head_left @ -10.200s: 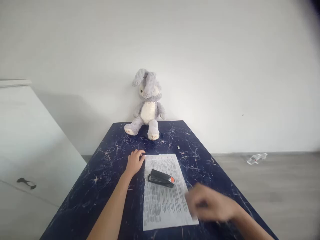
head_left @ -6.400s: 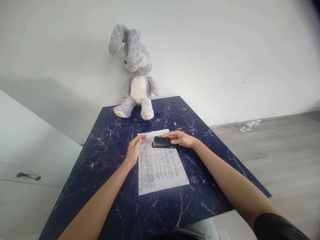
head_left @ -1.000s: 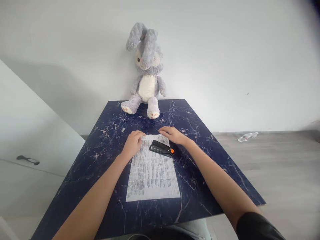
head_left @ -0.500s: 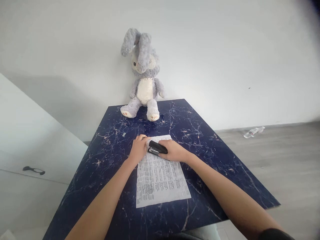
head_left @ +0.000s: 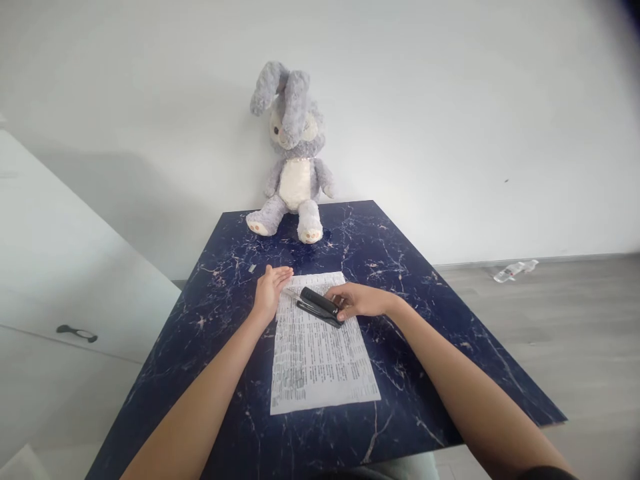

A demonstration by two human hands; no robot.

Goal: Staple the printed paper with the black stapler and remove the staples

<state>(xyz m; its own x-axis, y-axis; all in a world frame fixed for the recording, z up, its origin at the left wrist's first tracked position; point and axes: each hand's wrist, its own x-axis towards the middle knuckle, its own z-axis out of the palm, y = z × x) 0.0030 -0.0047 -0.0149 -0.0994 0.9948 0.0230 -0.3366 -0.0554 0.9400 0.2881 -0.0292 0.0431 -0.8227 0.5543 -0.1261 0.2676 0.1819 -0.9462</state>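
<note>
A black stapler (head_left: pixel 319 304) lies over the upper part of a printed sheet of paper (head_left: pixel 325 360). Its top arm and its base are apart at the front, and a thin pale strip sticks out between them toward the left. My right hand (head_left: pixel 361 300) grips the stapler's rear end, thumb low and fingers on top. At the paper's upper left edge is my left hand (head_left: pixel 269 292), its fingers stretched out to the right and holding nothing. Those fingertips come close to the pale strip; whether they touch it I cannot tell.
A grey plush rabbit (head_left: pixel 297 160) sits at the far end of the dark blue marbled table (head_left: pixel 410 393), against the wall. A small pale scrap (head_left: pixel 253 269) lies left of the paper. White cabinet (head_left: pixel 60 267) stands at left; clear plastic litter (head_left: pixel 515 270) lies on the floor at right.
My left hand has drawn back left from the stapler's front and its fingers have straightened. My right hand has shifted slightly right on the stapler, which now gapes with a strip showing.
</note>
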